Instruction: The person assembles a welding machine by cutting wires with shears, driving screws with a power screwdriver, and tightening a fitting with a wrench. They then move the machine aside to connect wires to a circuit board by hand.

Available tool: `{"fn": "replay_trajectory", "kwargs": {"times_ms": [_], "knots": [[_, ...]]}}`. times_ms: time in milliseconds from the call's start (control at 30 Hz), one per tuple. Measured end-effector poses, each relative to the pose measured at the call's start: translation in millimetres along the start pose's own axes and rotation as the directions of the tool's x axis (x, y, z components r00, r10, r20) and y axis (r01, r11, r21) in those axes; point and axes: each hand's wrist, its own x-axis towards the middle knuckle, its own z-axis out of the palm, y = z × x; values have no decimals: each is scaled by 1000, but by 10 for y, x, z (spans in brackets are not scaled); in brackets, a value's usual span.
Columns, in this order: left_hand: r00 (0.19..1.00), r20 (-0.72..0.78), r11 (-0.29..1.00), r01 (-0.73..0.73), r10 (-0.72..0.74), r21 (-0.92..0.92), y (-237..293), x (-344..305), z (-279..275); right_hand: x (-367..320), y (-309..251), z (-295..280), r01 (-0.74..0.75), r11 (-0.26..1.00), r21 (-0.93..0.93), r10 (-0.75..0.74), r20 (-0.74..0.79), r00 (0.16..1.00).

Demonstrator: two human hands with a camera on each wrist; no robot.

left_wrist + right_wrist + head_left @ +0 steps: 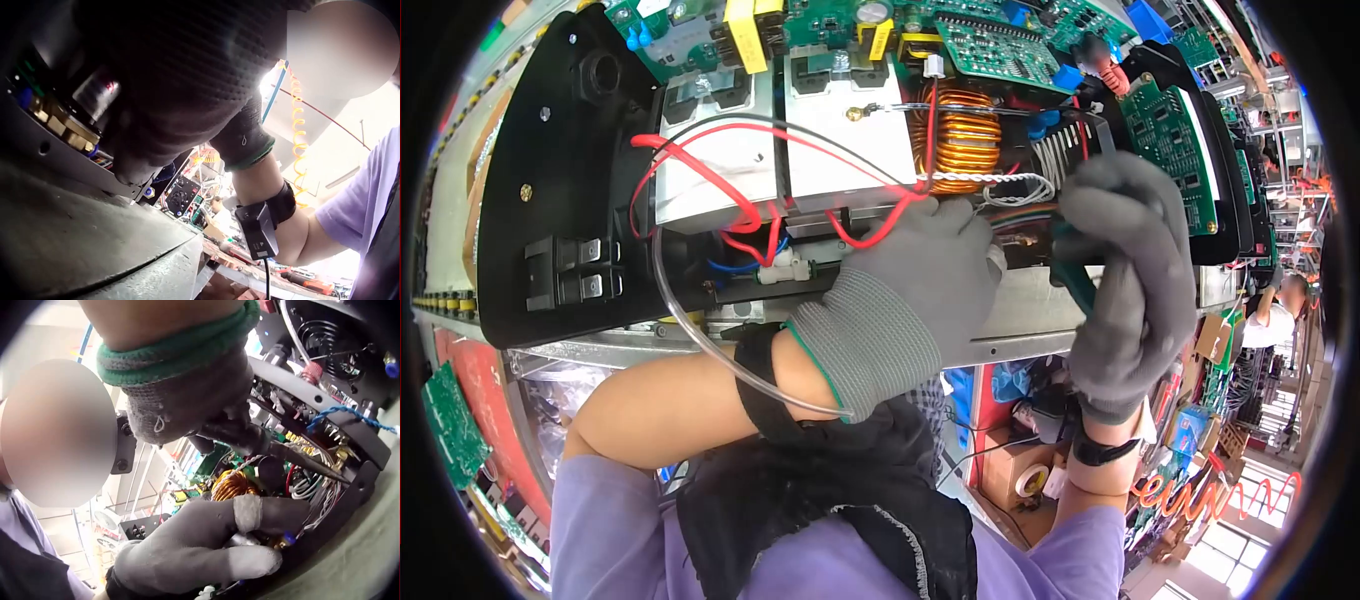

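Note:
Both hands wear grey knit gloves with green cuffs and work at the near edge of a black-framed electronic unit [525,190]. My left hand [920,280] reaches over that edge below a copper coil [965,140]. In the right wrist view, its thumb and taped index finger stand apart, the index fingertip right at a bundle of thin wires [322,506]. My right hand [1135,270] has its fingers curled round dark long-nose pliers [306,462]. Their tip points into the unit's corner, close above the wires. A green handle [1075,285] shows below the right palm.
Red wires [720,185] loop over two white-topped heat sinks [850,150]. Green circuit boards [1000,50] line the far side. A clear tube [690,330] hangs down across the left forearm. A metal bench edge [1020,345] runs below the unit.

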Motion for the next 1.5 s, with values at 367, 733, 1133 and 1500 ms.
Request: {"fn": "replay_trajectory", "kwargs": {"times_ms": [367, 733, 1133, 1500], "knots": [[983, 157, 994, 100, -90, -55, -115, -157, -168, -489, 48, 98, 221, 975, 3, -220, 94, 971], [992, 95, 992, 94, -86, -85, -214, -269, -240, -153, -93, 258, 205, 975, -86, -200, 64, 978], [990, 112, 994, 95, -90, -44, -309, -382, -311, 134, -192, 422, 155, 988, -25, -154, 47, 987], [990, 98, 994, 108, -105, -22, -395, -505, -400, -614, -149, 474, 315, 948, 51, -316, 26, 948]]}}
